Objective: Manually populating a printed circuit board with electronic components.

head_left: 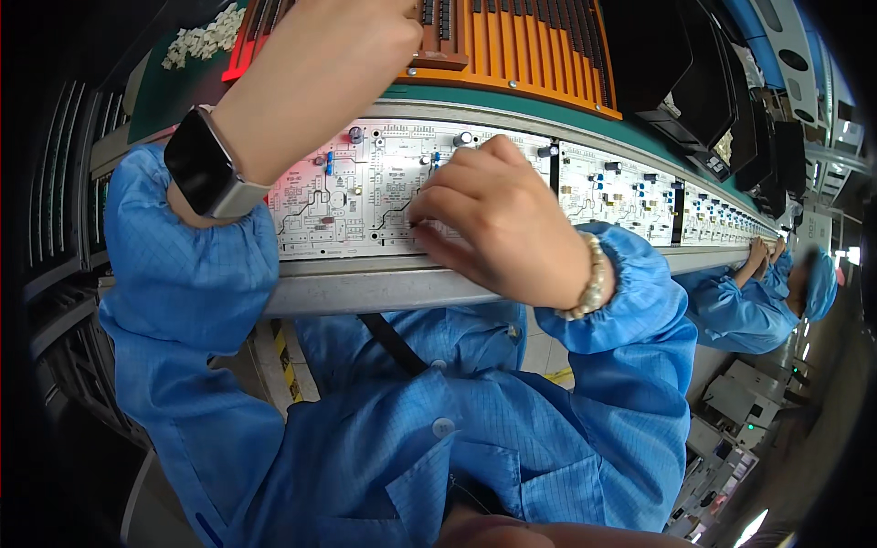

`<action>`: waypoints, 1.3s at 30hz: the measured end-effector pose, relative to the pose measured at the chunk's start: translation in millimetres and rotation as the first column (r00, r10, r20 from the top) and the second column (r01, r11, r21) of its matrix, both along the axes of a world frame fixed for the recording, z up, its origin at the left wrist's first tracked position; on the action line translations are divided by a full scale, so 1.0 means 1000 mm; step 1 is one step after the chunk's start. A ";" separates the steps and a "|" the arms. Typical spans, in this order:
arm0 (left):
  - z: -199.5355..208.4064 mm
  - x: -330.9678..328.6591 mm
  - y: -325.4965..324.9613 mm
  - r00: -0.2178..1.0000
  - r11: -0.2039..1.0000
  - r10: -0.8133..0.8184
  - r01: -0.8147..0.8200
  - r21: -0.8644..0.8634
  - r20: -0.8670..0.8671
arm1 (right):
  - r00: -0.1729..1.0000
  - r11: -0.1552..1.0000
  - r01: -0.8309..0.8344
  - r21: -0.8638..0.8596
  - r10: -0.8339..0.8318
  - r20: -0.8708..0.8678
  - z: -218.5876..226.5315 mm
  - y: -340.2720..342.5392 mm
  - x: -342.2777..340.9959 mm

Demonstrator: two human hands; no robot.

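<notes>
My left hand (370, 35) reaches across to the far side, over the brown section of a slotted rack (512, 55) that holds rows of small black parts. Its fingers run out at the top edge of the picture, so their grip is hidden. Below it lies a white printed circuit board (352, 239) with a few upright capacitors and small blue parts on it. My right hand (498, 219) hovers over this board with fingers curled and thumb drawn in. A small dark spot shows at its fingertips, too small to name.
More populated white boards (621, 187) line the rail (384, 285) to the right. Pale small parts (206, 41) lie heaped at the far left on a green surface. Black bins (685, 82) stand at the far right. A co-worker in blue (754, 306) works farther along the line.
</notes>
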State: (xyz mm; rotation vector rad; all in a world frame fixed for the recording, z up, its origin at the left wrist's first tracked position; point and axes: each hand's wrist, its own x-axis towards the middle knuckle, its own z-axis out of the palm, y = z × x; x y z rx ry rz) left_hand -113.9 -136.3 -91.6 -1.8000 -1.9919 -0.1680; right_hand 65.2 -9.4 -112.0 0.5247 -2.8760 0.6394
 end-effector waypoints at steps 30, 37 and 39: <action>-0.020 -0.006 -0.010 0.992 1.000 -0.014 0.012 0.020 0.122 | 0.997 0.917 -0.006 0.398 -0.025 0.071 0.007 -0.048 -0.001; -0.017 -0.008 -0.013 0.947 0.996 -0.033 0.003 0.093 0.319 | 1.000 0.892 0.017 0.451 -0.022 0.006 0.010 -0.045 0.026; -0.019 -0.007 -0.026 0.908 0.983 -0.064 -0.015 0.185 0.415 | 0.992 0.963 0.117 0.241 -0.103 -0.069 0.015 -0.013 0.020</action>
